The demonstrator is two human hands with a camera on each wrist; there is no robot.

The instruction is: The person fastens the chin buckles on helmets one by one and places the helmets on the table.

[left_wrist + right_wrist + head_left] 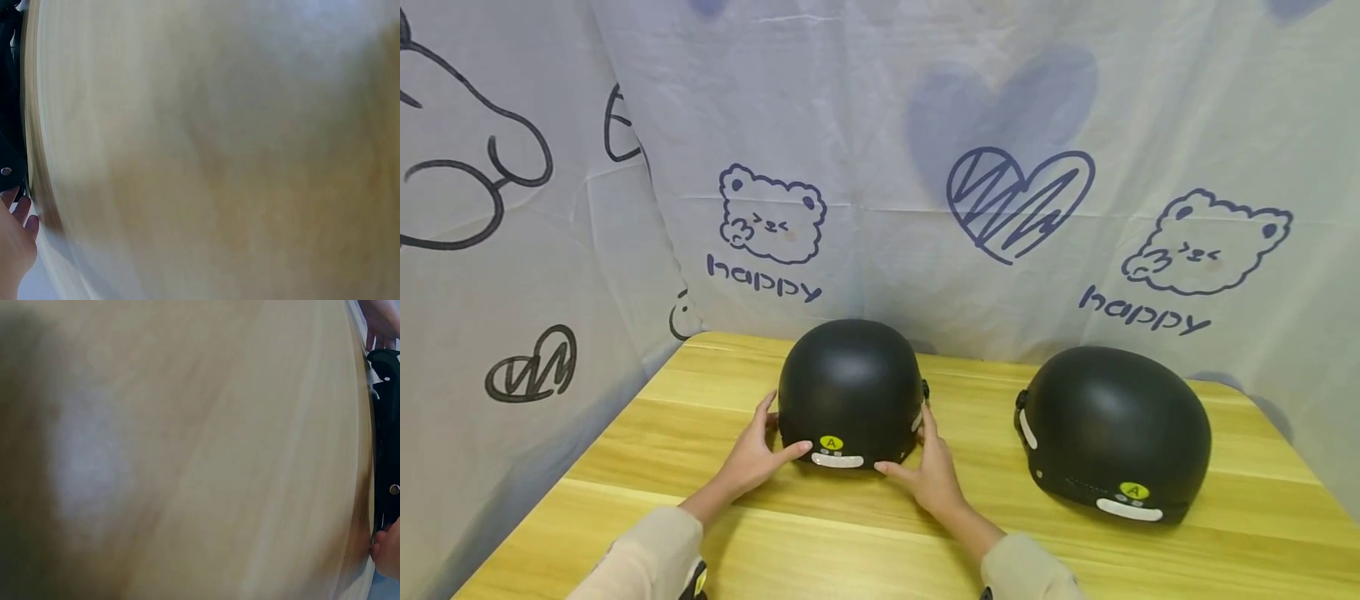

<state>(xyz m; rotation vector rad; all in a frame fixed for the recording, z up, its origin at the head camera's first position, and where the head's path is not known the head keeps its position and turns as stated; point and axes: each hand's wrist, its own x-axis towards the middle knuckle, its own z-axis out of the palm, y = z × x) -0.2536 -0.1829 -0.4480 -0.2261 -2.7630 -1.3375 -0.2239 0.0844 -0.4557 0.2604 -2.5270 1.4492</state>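
Observation:
A matte black helmet (850, 375) sits on the wooden table, its yellow "A" sticker and white strip toward me. My left hand (758, 454) grips its left side, thumb along the lower rim and fingers round the side. On the opposite side my right hand (934, 475) holds it likewise, thumb at the rim near the white strip. Fingertips behind the shell are partly hidden. At the left wrist view's edge, part of the dark helmet (9, 125) and a hand (15, 244) show. The right wrist view catches the helmet's dark edge (387, 444) between two partly visible hands.
A second black helmet (1112, 425), also marked "A", rests at the right of the table (820, 542). Behind the table hangs a pale curtain (880, 250) with printed hearts and bears; another patterned sheet (512, 275) covers the left side.

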